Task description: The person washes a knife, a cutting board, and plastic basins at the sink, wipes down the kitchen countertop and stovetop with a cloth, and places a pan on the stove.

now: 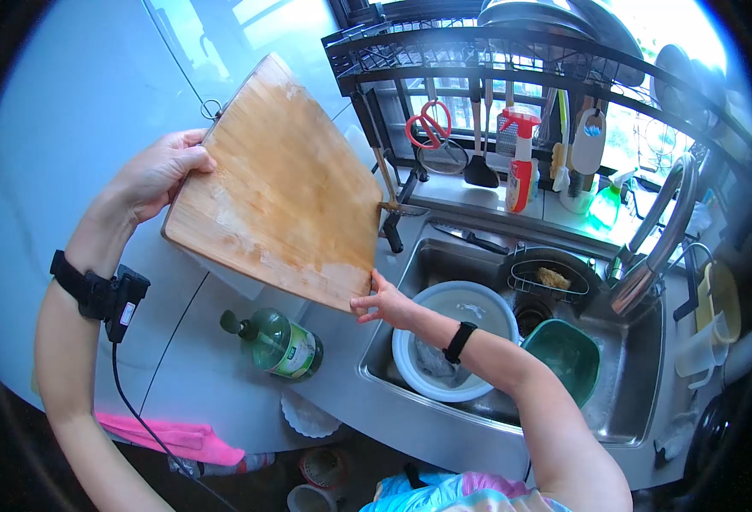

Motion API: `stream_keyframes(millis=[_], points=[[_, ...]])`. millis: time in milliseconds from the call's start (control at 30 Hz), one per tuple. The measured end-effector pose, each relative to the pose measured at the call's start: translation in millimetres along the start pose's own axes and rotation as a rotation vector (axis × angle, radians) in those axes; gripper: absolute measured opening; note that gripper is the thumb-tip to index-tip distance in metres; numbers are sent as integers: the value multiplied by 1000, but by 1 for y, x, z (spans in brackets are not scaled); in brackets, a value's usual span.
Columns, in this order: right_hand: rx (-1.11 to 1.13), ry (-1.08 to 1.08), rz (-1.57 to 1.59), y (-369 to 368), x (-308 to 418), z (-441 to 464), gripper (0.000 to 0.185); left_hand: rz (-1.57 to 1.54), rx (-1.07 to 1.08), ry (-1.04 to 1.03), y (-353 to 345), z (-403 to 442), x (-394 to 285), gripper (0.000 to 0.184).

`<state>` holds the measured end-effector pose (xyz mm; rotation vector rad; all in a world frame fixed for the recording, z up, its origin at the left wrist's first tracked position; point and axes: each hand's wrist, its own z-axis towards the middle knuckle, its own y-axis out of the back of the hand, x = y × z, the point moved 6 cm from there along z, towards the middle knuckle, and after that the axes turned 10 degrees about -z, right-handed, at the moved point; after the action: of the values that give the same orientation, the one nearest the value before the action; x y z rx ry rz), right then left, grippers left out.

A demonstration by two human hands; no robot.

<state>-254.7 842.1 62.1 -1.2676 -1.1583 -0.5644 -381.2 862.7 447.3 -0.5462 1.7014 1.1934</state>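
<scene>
A wooden cutting board [282, 192] with a metal ring at its upper left edge is held tilted above the counter, left of the sink. My left hand [161, 173] grips its left edge, thumb on the face and fingers behind. At the lower right corner, my right hand [384, 302] holds the board's edge, with some fingers hidden beneath. Pale, wet-looking patches mark the wood. Just below the board stands a green pump bottle [282, 343]. Under my right forearm, a white basin [410, 358] with suds sits in the sink.
The steel sink [632, 401] also holds a green basin [568, 358] and a wire basket [550, 280] with a scrubber. A faucet [649, 264] rises at right. Behind are a knife [478, 242], a red spray bottle [520, 166] and a black dish rack [461, 43]. A pink cloth [180, 437] lies at the counter's front.
</scene>
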Motion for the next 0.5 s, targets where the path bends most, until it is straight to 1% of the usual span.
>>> stream_keyframes(millis=[67,100,167,300,400,500], points=[[-55,18,-2,13,-1,17,93,42,-13,18,6,18,7,46],[-90,24,-43,17,4,20,96,32,-22,5,4,26,8,41],[-101,75,-22,21,10,28,92,11,-45,-38,1,39,9,33],[-175,123,-27,37,14,42,82,-29,-40,-78,-2,74,24,30],[-222,137,29,48,4,55,75,-68,-46,-130,-7,95,31,28],[-261,169,13,63,3,67,74,21,-149,-147,-7,120,33,23]])
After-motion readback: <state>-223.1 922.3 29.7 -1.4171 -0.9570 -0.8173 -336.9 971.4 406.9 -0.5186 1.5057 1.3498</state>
